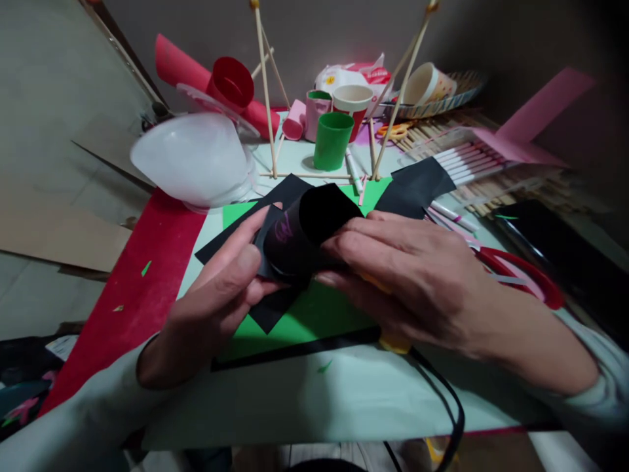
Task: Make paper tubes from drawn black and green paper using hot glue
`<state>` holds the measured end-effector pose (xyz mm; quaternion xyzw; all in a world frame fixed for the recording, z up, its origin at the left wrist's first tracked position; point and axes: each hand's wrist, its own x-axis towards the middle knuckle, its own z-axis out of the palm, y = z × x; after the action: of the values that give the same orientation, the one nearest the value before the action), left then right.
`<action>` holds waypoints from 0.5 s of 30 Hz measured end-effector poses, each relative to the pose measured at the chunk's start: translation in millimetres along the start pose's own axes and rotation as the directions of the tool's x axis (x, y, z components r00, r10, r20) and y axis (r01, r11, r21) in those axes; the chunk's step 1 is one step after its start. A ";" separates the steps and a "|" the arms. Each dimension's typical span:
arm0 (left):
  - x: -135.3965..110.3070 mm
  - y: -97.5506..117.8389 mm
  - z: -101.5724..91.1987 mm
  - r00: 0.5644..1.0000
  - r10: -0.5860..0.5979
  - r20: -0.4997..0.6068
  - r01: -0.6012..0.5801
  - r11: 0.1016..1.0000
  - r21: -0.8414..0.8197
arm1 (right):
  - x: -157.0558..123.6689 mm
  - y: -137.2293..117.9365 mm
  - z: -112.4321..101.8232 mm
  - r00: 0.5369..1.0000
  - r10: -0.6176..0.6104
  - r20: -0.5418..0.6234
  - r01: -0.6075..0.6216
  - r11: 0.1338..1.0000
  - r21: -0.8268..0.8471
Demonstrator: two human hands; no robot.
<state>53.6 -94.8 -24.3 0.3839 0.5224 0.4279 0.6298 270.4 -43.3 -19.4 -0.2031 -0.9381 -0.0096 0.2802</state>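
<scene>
A rolled black paper cylinder (pixel 289 239) with a small purple mark is between my hands, its dark open end tilted up and to the right. My left hand (pixel 221 282) cradles its left end, thumb and fingers around a flat black paper edge. With fingers pressed together, my right hand (pixel 403 269) pinches the wall at the open end. Below it shows a yellow tool (pixel 394 343) with a black cord, mostly hidden; whether the right palm touches it I cannot tell. Black paper pieces (pixel 270 311) lie underneath on a green sheet (pixel 295 331).
Behind stand a green cup (pixel 333 141), a red-and-white paper cup (pixel 352 105) and a wooden stick frame (pixel 268 98). Clear plastic lids (pixel 191 157) are at left. Red-handled scissors (pixel 521 275), a black phone-like slab (pixel 555 249) and markers (pixel 466 160) lie at right.
</scene>
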 end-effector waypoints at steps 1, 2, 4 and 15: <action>1.1 -0.1 1.1 1.000 0.000 0.006 0.000 0.999 -0.041 | 0.8 0.3 0.2 1.000 -0.001 0.015 0.001 1.000 -0.009; 2.7 -0.7 1.8 1.000 0.008 0.010 -0.007 0.996 -0.091 | 1.6 0.5 0.5 1.000 0.000 0.021 0.000 1.000 -0.014; 7.1 -3.9 1.6 0.999 0.033 0.017 -0.030 0.989 -0.148 | 2.6 0.6 1.5 1.000 0.002 0.021 -0.002 1.000 -0.021; 21.4 -22.8 -19.4 0.959 0.162 0.232 -0.152 0.986 -0.061 | 7.3 -7.5 -3.2 0.979 0.099 0.178 -0.099 0.995 -0.011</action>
<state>39.5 -81.7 -55.7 0.4590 0.4022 0.4389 0.6596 263.7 -47.9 -12.2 -0.2500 -0.9482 0.0215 0.1950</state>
